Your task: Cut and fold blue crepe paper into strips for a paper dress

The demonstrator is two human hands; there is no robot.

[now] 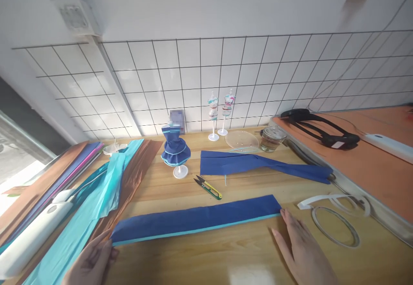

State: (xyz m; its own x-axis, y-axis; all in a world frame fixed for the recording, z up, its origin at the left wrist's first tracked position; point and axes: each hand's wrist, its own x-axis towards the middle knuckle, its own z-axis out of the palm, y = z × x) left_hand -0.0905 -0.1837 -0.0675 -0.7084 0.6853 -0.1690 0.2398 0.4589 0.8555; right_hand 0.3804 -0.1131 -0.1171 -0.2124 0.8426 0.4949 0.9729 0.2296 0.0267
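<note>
A long dark blue strip (pixel 196 216) with a light turquoise lower edge lies across the wooden table in front of me; whether it is cloth or crepe paper I cannot tell. My left hand (pixel 92 259) pinches its left end between thumb and fingers. At the opposite end, fingertips of my right hand (pixel 301 246) rest on the corner, with the thumb held apart. Behind the strip lie green-and-yellow thread snips (pixel 209 187). A second blue piece (pixel 232 163), partly folded, stretches toward the right. Farther back stands a mini dress form (pixel 176 147) wearing a ruffled blue dress.
Turquoise sheets (pixel 106 190), brown sheets (pixel 142 168) and a white power strip (pixel 35 233) crowd the left. Two small decorated dress forms (pixel 213 113), a clear plate (pixel 241 140) and a glass of liquid (pixel 272 139) stand at the back. A tape roll (pixel 335 227) lies right.
</note>
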